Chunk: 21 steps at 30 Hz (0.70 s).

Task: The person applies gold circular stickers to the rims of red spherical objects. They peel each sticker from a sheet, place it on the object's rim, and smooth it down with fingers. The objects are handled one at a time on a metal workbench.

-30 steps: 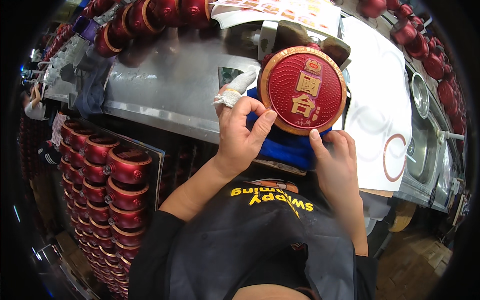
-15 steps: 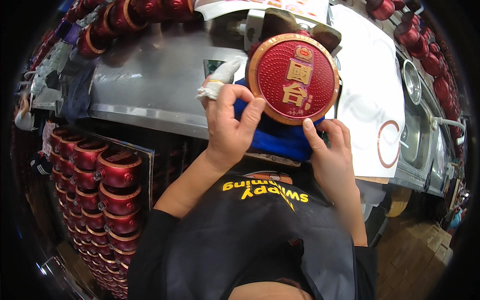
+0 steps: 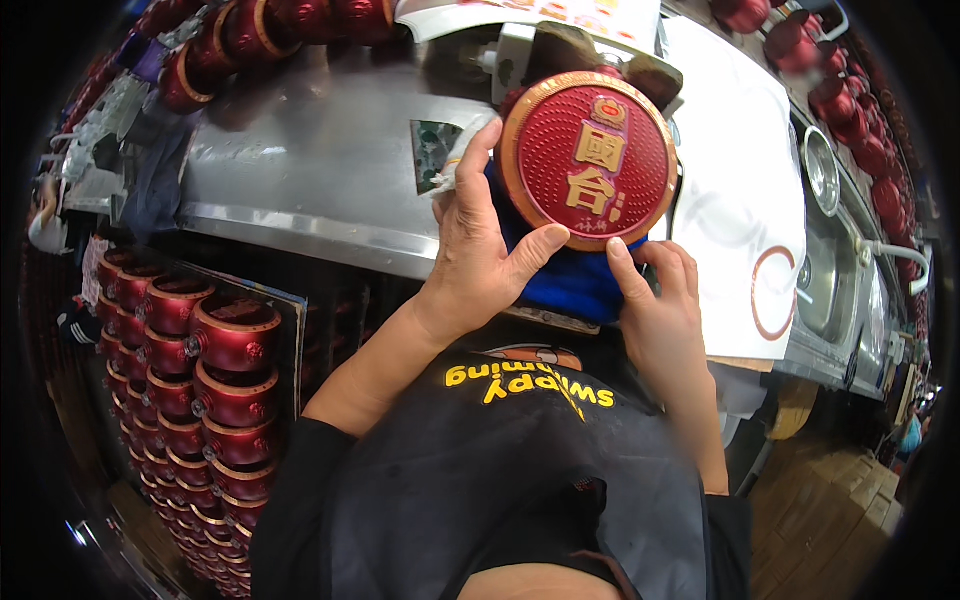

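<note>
A round, drum-shaped red bottle (image 3: 640,165) with a gold-coloured rim and raised gold characters stands face-up to me over a blue cloth (image 3: 570,285). My left hand (image 3: 470,250) grips its left side, fingers along the rim and thumb pressed on the lower edge. White wrapping (image 3: 450,175) shows behind that hand, seemingly on a finger. My right hand (image 3: 660,290) holds the lower right rim, thumb tip on the edge and the other fingers curled beside it. The bottle's back and its support are hidden.
A metal worktop (image 3: 310,170) extends left. White sheeting (image 3: 735,200) lies at right, before a steel sink (image 3: 828,285). Stacked red bottles (image 3: 235,380) fill the lower left, and more red bottles (image 3: 250,30) line the back. Dark padded blocks (image 3: 655,80) stand behind the held bottle.
My left hand has shifted: its fingers now reach up along the bottle's left rim and its thumb has slid right along the lower edge. My right hand has hardly moved.
</note>
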Tool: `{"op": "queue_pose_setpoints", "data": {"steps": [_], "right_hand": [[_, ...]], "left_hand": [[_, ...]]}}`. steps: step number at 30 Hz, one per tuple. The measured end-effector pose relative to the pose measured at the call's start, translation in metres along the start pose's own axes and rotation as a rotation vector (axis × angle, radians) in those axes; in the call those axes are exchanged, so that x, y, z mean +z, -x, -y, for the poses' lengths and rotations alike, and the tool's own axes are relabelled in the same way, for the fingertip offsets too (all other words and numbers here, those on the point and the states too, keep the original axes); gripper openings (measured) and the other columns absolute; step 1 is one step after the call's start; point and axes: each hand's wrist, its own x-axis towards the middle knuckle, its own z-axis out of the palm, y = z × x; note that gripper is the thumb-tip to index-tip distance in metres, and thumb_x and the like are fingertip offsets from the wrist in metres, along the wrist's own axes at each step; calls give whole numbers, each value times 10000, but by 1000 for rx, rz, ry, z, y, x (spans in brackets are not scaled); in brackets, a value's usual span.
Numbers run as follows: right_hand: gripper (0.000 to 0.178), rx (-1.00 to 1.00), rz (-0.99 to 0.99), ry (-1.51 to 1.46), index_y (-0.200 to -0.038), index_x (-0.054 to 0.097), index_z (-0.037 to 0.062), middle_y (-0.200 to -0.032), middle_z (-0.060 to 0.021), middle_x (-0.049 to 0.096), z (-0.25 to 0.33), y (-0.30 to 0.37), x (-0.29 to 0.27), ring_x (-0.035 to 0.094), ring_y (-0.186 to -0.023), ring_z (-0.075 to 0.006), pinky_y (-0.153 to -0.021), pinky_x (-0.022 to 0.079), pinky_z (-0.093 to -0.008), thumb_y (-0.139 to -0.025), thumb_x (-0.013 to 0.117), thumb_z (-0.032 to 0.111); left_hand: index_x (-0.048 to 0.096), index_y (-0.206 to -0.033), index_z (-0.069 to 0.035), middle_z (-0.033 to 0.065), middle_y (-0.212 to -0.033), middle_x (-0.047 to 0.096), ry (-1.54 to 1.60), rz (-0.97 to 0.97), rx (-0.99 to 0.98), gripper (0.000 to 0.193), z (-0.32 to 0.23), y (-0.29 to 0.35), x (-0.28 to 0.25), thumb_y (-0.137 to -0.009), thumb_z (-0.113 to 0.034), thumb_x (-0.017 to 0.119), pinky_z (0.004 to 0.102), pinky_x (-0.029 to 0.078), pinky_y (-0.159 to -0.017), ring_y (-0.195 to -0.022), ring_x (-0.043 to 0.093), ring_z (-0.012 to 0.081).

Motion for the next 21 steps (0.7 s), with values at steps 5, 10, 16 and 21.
{"op": "queue_pose_setpoints", "data": {"steps": [5, 10, 16, 21], "right_hand": [[769, 11, 14, 24, -1452, 608, 147, -1161, -174, 563, 1, 0, 2, 544, -1134, -389, -996, 472, -498, -730, 630, -116], [777, 15, 10, 43, -1447, 612, 127, -1158, -180, 559, 1, 1, 4, 544, -1134, -387, -992, 479, -490, -719, 622, -143], [789, 23, 9, 43, -1451, 611, 130, -1165, -185, 549, 1, 2, 5, 539, -1137, -386, -1001, 474, -484, -715, 613, -155], [797, 33, 14, 49, -1456, 609, 137, -1174, -185, 541, 1, 2, 5, 534, -1144, -384, -1002, 473, -482, -716, 609, -161]], "left_hand": [[201, -1590, 27, 246, -1583, 335, 232, 24, -101, 896, 8, 0, -5, -982, -387, 711, 447, 226, -1227, -1466, 338, 377], [193, -1600, 16, 238, -1598, 320, 387, 72, -177, 845, 10, -1, -10, -1023, -384, 662, 452, 209, -1241, -1498, 296, 358], [179, -1607, 10, 243, -1612, 290, 398, 104, -166, 848, 11, -1, -12, -1027, -388, 653, 460, 196, -1248, -1518, 259, 357], [171, -1607, 32, 193, -1607, 294, 502, 131, -212, 808, 11, -4, -15, -1046, -320, 634, 386, 172, -1253, -1519, 244, 261]]}}
